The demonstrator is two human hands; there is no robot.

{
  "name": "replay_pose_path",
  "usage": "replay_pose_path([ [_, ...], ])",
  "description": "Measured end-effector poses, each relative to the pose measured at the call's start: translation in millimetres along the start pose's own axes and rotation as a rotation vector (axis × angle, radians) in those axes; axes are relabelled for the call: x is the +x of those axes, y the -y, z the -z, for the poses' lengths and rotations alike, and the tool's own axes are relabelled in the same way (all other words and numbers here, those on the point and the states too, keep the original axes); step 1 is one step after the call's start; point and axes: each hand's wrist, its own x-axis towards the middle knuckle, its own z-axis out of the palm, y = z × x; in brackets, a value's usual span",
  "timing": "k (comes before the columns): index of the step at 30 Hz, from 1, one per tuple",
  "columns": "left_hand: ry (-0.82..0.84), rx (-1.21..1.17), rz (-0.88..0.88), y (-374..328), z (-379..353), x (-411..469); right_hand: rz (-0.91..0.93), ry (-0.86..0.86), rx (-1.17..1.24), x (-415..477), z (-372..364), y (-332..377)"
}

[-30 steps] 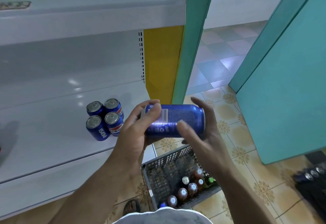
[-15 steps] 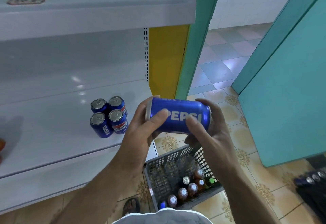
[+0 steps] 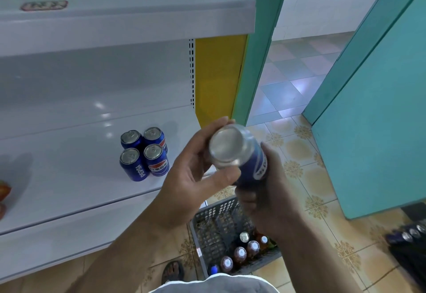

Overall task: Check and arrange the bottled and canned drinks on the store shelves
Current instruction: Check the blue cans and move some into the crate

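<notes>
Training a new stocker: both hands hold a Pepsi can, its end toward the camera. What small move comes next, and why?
Probably tip the can upright and set it on the shelf beside the four cans. The left hand and right hand grip it with its silver end facing the camera, and those cans stand upright with bare shelf beside them.
</notes>
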Motion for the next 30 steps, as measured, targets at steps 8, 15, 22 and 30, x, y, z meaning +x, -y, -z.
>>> replay_pose_path([
  [8, 0.109, 0.171, -0.062, -4.7, -2.3, -8.6, -0.269, 0.231, 0.153, 6.8, 16.7, -14.4],
  [15, -0.063, 0.628, 0.005, 22.1, 6.9, -16.2, 0.397, -0.081, -0.390, -7.4, 16.1, 3.1],
  [22, -0.042, 0.625, 0.112, 60.2, -17.4, -21.1, 0.786, -0.132, -0.882, -12.3, 37.8, -13.2],
  [30, -0.083, 0.617, 0.353, 136.8, -34.3, -55.7, 0.563, -0.166, -1.169, 7.7, 115.4, -53.7],
])
